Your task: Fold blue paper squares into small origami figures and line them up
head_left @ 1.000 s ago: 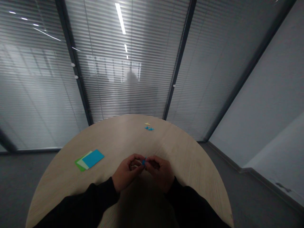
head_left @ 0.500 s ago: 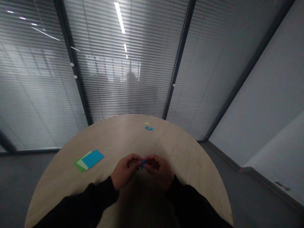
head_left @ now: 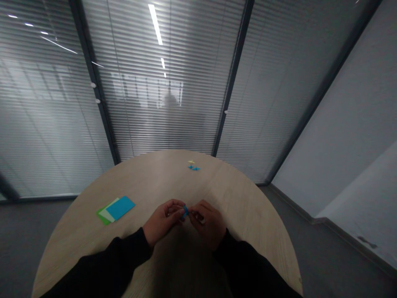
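Note:
A small folded piece of blue paper [head_left: 185, 212] is pinched between the thumb and fingers of my left hand [head_left: 164, 219], above the near part of the table. My right hand [head_left: 208, 219] is closed too, its thumb and fingertips pinched at the right edge of the same paper. Fingers cover much of the piece, so its exact shape is hard to make out. Toward the far edge stand small folded paper figures, two blue [head_left: 195, 169] and one yellow [head_left: 191, 162].
The round wooden table [head_left: 155, 178] fills the lower middle. On its left lies a fanned stack of paper sheets, blue [head_left: 120, 207] over pale green and green [head_left: 102, 217]. Glass panels with blinds [head_left: 167, 128] stand behind, and a white wall [head_left: 347, 145] is at right.
My right fingertips have shifted slightly, from across the front of the blue paper to its right edge. More of the paper shows now, by my left fingers.

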`<state>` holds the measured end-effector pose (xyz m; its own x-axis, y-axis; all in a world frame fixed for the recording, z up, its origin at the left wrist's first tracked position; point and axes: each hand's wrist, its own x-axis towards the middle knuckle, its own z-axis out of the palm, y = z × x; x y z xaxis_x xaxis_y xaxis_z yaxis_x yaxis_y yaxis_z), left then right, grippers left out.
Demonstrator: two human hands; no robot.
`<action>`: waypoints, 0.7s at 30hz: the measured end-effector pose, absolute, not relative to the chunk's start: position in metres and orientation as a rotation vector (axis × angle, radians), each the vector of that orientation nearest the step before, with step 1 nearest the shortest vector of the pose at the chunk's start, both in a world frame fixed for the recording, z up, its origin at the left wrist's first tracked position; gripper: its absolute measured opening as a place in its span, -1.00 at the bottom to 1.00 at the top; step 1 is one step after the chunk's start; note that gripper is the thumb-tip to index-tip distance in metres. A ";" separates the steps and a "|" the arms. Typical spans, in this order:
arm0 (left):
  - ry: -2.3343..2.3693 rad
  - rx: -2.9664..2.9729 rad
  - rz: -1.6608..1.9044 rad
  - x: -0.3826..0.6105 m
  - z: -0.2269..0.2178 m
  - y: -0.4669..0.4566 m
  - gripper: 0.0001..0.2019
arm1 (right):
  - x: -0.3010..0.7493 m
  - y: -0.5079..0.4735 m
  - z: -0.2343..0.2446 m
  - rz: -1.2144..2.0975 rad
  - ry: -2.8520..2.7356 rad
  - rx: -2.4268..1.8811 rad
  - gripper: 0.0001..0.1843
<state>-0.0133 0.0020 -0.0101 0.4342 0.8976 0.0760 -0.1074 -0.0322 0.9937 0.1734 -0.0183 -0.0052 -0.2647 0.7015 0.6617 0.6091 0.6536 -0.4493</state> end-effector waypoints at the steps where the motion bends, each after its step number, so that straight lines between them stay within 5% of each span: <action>1: 0.809 1.414 0.966 -0.013 -0.009 0.000 -0.62 | 0.174 -0.018 -0.005 0.056 -1.972 -1.040 -0.89; 8: 1.057 2.297 1.202 -0.017 -0.008 -0.004 -0.96 | 0.172 -0.017 -0.009 -0.202 -1.900 -1.093 -0.92; 21: 1.054 2.478 1.211 -0.024 -0.010 0.003 -0.93 | 0.176 -0.011 -0.008 -0.183 -1.947 -0.996 -0.88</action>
